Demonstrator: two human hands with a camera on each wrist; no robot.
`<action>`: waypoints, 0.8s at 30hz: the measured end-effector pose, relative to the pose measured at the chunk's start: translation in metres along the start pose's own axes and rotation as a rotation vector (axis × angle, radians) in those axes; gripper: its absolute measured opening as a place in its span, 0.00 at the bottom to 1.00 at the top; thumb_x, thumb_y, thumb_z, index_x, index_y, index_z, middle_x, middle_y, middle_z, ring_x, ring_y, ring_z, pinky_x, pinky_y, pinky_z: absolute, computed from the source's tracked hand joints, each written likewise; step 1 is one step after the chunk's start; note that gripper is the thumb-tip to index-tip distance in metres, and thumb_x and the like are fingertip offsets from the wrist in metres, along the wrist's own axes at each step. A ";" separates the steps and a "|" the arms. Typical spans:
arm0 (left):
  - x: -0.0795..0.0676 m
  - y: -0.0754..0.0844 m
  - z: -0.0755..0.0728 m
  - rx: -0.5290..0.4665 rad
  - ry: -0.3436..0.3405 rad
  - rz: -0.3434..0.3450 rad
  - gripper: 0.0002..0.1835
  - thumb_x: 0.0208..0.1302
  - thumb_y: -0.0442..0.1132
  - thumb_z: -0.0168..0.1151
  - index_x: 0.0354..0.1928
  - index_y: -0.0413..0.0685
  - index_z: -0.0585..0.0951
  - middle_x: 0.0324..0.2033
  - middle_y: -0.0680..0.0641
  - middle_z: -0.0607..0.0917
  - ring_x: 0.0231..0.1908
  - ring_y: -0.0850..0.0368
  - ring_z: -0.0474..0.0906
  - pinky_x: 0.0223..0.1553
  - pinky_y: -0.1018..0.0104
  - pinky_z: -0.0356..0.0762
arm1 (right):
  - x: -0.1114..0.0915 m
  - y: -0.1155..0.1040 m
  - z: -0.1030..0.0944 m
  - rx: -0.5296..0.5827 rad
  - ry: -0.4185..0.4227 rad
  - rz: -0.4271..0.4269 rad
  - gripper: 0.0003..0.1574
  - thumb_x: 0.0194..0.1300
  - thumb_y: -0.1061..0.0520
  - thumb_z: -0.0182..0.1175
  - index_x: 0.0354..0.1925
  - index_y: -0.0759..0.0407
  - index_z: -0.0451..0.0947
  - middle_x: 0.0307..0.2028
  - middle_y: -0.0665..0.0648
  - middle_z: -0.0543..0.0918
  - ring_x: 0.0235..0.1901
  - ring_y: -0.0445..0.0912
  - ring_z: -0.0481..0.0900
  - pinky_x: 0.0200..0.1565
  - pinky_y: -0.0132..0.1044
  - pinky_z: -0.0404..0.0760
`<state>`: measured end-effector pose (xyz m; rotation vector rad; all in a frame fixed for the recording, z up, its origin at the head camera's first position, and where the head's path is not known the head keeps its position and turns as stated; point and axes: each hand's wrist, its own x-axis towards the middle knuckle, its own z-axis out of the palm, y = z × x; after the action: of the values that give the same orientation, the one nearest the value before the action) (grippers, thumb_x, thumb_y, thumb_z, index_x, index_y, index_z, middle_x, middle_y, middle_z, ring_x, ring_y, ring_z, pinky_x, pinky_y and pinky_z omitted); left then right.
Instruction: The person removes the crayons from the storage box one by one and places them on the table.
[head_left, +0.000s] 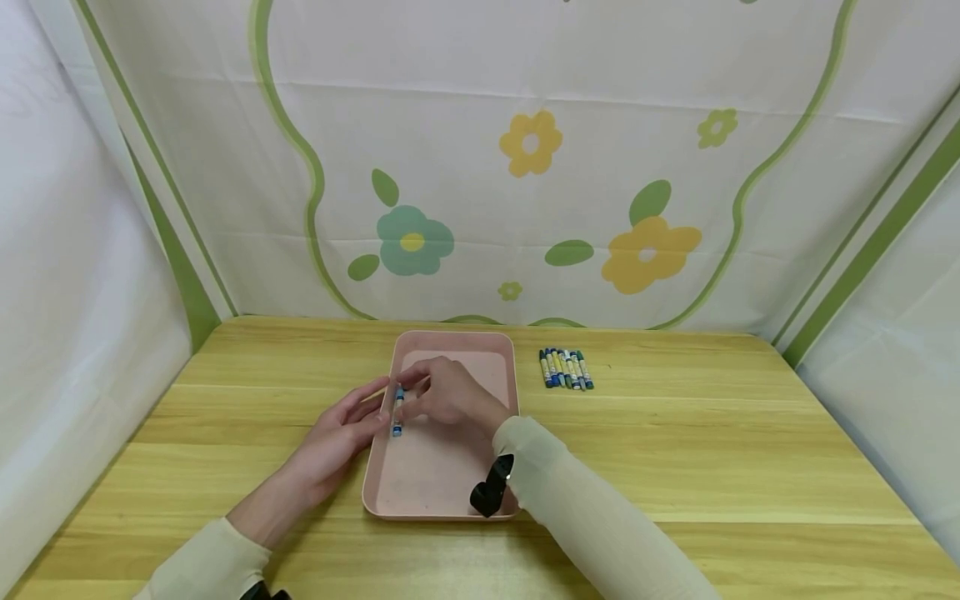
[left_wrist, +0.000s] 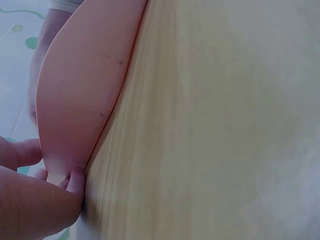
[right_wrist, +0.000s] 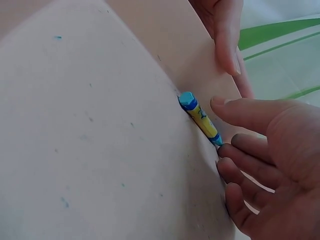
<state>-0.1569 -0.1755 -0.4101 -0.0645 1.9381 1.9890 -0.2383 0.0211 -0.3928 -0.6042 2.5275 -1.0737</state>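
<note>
A light blue crayon (right_wrist: 201,117) with a yellow wrapper lies along the inner left side of a pink tray (head_left: 442,508). My right hand (head_left: 446,392) reaches into the tray from the right. In the right wrist view, its fingertips are at the crayon's pointed end, and the thumb stands apart from the wrapper. My left hand (head_left: 330,446) holds the tray's left wall, thumb at the rim and fingers against the outside, as the left wrist view also shows. Part of the crayon is hidden by the right hand in the head view.
Several crayons (head_left: 566,369) lie side by side in a row on the wooden table (head_left: 712,450), right of the tray's far end. White cloth walls (head_left: 465,75) with printed flowers enclose the table at the back and sides. Small coloured marks dot the tray floor.
</note>
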 end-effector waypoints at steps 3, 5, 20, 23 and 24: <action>0.000 0.000 0.000 0.005 0.002 -0.004 0.34 0.83 0.39 0.54 0.84 0.54 0.58 0.84 0.40 0.58 0.83 0.45 0.56 0.60 0.81 0.74 | 0.000 0.000 0.001 -0.013 0.004 0.012 0.34 0.59 0.46 0.81 0.62 0.47 0.85 0.53 0.46 0.89 0.45 0.39 0.81 0.49 0.30 0.81; 0.000 0.001 0.000 0.009 0.005 -0.007 0.34 0.83 0.39 0.54 0.84 0.55 0.58 0.84 0.40 0.58 0.82 0.45 0.56 0.61 0.81 0.74 | 0.000 -0.001 0.001 -0.018 0.010 0.021 0.35 0.59 0.46 0.81 0.63 0.48 0.85 0.52 0.46 0.89 0.45 0.39 0.81 0.49 0.31 0.81; 0.001 0.000 -0.001 0.013 -0.004 -0.003 0.34 0.83 0.39 0.54 0.85 0.55 0.57 0.84 0.40 0.58 0.82 0.44 0.56 0.59 0.83 0.74 | 0.002 0.001 0.004 -0.026 -0.006 -0.012 0.42 0.54 0.43 0.84 0.65 0.48 0.83 0.53 0.45 0.88 0.50 0.41 0.82 0.54 0.31 0.81; 0.000 0.000 -0.001 0.012 -0.003 -0.003 0.34 0.83 0.39 0.54 0.85 0.55 0.57 0.84 0.40 0.58 0.82 0.45 0.56 0.59 0.83 0.74 | 0.003 0.001 0.005 -0.032 -0.010 -0.017 0.43 0.53 0.43 0.84 0.65 0.49 0.83 0.54 0.46 0.88 0.50 0.42 0.82 0.54 0.32 0.81; 0.000 0.000 -0.001 0.010 -0.003 -0.002 0.34 0.83 0.39 0.54 0.85 0.55 0.57 0.84 0.40 0.58 0.82 0.45 0.56 0.59 0.83 0.74 | 0.004 0.001 0.005 -0.032 -0.012 -0.017 0.43 0.53 0.43 0.84 0.65 0.49 0.83 0.54 0.46 0.88 0.50 0.42 0.82 0.53 0.32 0.81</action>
<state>-0.1574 -0.1760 -0.4104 -0.0608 1.9455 1.9769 -0.2396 0.0172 -0.3976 -0.6393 2.5385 -1.0345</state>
